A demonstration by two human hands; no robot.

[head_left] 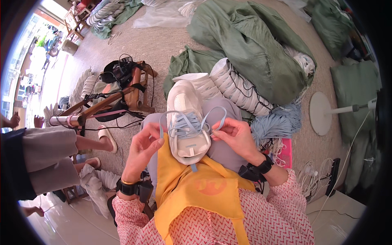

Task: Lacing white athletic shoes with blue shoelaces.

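Observation:
A white sneaker (184, 98) rests on my lap with its toe pointing away from me. Light blue shoelace (187, 123) crosses its front in several rows, and a loose length loops out to either side. My left hand (143, 148) is closed in a pinch on the left lace end, just beside the shoe. On the other side, my right hand (237, 138) pinches the right lace end between thumb and fingers. A yellow apron (179, 183) lies under the heel, where a small blue tab sticks out.
Ahead lie white bundles (237, 87) tied with dark cord and a big green sack (253, 49). Blue laces (279, 124) are heaped to the right, near a round white stand base (320, 113). A wooden stool (136, 90) with black straps stands left; another person's legs (92, 143) are nearby.

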